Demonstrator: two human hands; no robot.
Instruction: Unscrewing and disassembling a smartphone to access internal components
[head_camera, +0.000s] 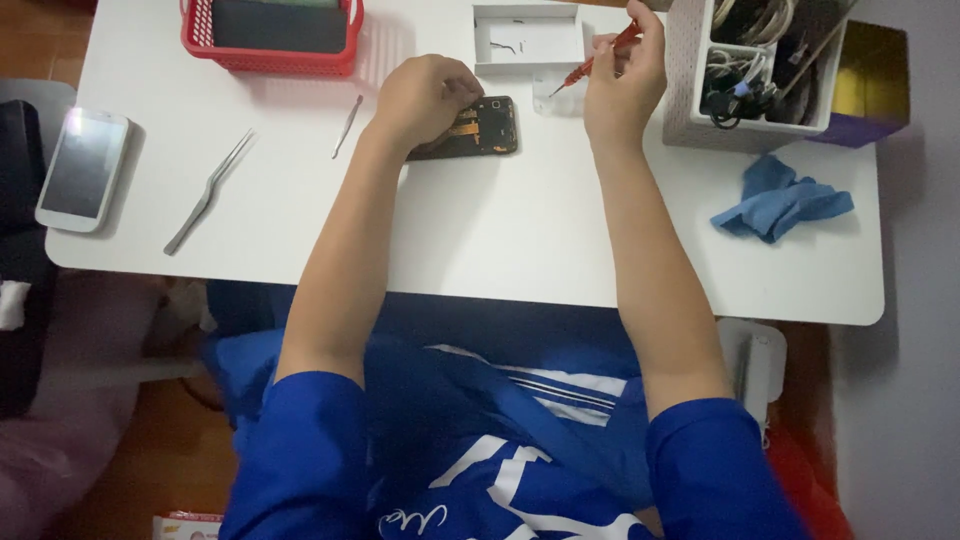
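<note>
On the white table (500, 240) the phone (478, 128) lies back-off with its insides showing, so the opening-up part looks done. Left hand (425, 98) has its grip clamped on the phone's edge; right hand (625, 75) pinches a small red screwdriver (592, 62) lifted above it. Tweezers (208, 190) lie untouched, so inside work seems left.
</note>
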